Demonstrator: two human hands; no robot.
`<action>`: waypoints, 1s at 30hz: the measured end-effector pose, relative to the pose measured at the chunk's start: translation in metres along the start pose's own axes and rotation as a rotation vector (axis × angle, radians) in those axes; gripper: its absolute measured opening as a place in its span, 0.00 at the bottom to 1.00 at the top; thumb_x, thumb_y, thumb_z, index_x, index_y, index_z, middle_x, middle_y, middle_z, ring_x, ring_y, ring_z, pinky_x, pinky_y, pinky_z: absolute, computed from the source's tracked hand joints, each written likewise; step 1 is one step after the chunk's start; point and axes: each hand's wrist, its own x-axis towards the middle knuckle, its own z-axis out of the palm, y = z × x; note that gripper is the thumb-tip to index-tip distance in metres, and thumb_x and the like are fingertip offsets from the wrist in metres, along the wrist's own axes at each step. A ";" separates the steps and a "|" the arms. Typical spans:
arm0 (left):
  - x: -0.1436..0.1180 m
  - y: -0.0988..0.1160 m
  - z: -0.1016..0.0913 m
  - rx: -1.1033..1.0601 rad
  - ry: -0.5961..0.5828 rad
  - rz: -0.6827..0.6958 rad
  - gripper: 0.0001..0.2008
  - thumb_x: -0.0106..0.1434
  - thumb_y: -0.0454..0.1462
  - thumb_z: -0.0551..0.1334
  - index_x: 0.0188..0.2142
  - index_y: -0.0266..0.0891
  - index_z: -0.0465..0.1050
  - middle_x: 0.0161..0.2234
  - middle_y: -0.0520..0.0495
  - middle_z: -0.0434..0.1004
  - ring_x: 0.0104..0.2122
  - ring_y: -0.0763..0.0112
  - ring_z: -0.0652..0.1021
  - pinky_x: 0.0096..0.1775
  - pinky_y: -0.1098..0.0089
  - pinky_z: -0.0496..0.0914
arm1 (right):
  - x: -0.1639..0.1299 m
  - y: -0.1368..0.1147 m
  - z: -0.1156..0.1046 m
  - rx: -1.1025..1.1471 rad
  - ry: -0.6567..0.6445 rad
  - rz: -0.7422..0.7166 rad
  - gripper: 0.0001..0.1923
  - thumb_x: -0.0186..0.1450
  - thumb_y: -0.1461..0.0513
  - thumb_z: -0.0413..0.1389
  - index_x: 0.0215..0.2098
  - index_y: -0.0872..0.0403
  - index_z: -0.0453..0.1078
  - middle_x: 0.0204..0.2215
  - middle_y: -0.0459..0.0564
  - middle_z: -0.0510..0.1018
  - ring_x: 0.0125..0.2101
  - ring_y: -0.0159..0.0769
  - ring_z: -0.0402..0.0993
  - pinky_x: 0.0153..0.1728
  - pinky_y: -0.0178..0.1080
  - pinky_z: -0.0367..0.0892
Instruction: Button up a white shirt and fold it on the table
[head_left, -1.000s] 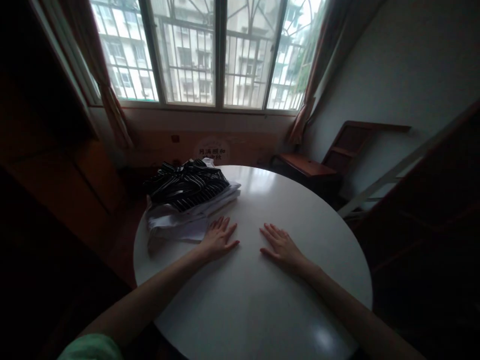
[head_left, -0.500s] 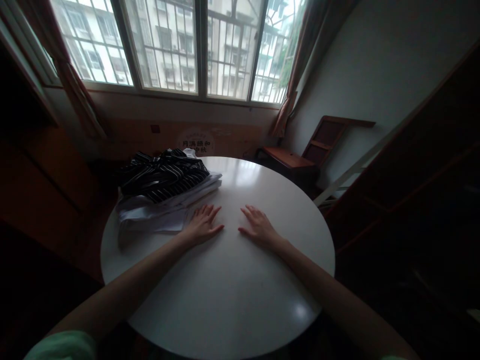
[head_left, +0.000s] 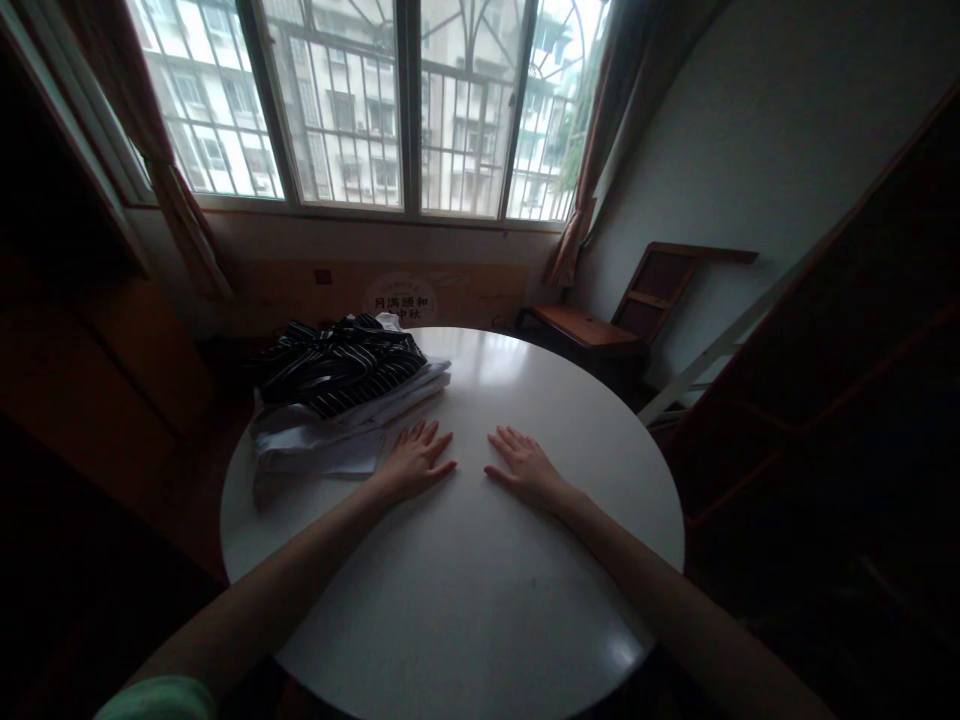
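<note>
just beside the left hand (head_left: 409,470) lies piled clothing (head_left: 345,362).

Since a second ago, your left hand (head_left: 414,466) and right hand (head_left: 528,471) have come slightly closer together on the white table (head_left: 480,600), while your view has swung to the right, so the window (head_left: 346,112) and the clothes pile (head_left: 346,362) now sit further left in it.
</note>
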 end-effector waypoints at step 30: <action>0.021 -0.049 -0.072 0.140 0.708 -0.479 0.28 0.61 0.41 0.53 0.57 0.26 0.54 0.61 0.29 0.48 0.61 0.51 0.51 0.57 0.53 0.51 | 0.002 0.015 0.011 0.328 0.343 -0.075 0.29 0.64 0.47 0.42 0.54 0.59 0.60 0.51 0.61 0.67 0.53 0.43 0.61 0.54 0.48 0.56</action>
